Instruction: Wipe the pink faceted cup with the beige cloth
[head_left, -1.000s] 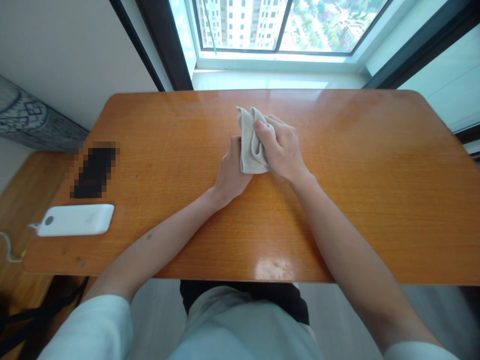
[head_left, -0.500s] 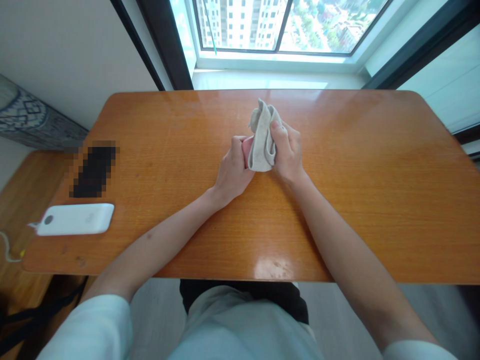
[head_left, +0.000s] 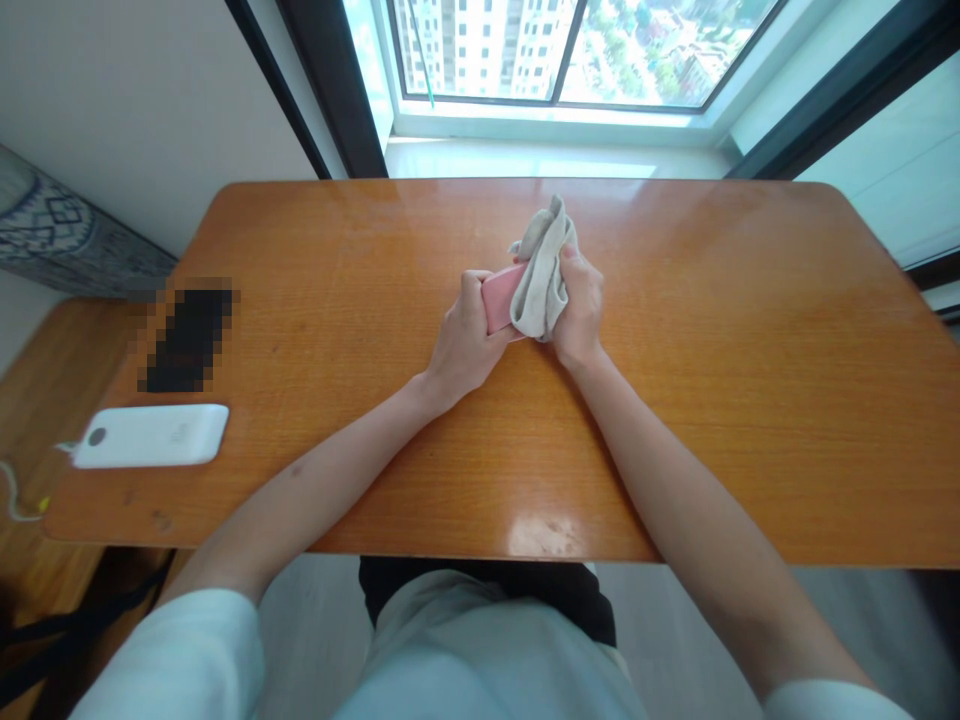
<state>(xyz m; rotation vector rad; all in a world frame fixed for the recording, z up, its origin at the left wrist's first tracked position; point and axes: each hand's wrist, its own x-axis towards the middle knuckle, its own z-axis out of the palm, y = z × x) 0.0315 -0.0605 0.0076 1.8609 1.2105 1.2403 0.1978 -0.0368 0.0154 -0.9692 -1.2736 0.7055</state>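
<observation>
My left hand (head_left: 469, 345) is closed around the left end of a flat pink object (head_left: 501, 299) with straight edges; its kind I cannot make out. A folded pale grey cloth (head_left: 541, 275) lies over the right end of that object and hides it. My right hand (head_left: 581, 308) grips the cloth, thumb on its near face, pressing it against the pink thing. Both hands are held over the middle of the table, close together.
The brown wooden table (head_left: 712, 400) reaches to the window (head_left: 555, 60). At its left side lie a white power-bank-like device (head_left: 154, 437) with a cable and a dark pixelated rectangle (head_left: 187, 340). A patterned fabric piece (head_left: 67, 230) stands beyond the left edge.
The cloth has slid to the right along the pink object with my right hand, so more of the pink surface shows. My left hand has stayed nearly still.
</observation>
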